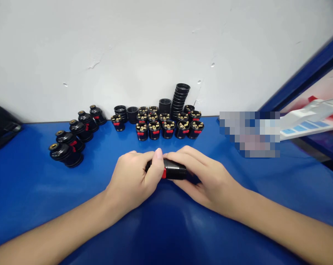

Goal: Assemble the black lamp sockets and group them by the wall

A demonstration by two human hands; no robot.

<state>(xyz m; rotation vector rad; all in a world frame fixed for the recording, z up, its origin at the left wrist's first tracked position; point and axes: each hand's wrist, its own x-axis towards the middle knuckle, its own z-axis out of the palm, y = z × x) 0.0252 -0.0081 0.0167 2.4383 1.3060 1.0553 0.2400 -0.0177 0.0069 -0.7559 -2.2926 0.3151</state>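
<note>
Both hands meet over the blue table (45,184) at its middle. They hold one black lamp socket (175,170) with a red tab, lying on its side. My left hand (135,178) is closed round its left end, thumb on top. My right hand (202,176) wraps its fingers over the right end. Most of the socket is hidden by the fingers.
A row of assembled black sockets (72,138) lies at the left. A cluster of socket cores with brass contacts (166,125) stands by the white wall, with a leaning stack of black rings (179,98) behind. A black bag (0,125) sits far left; a white-and-blue object (307,119) at right.
</note>
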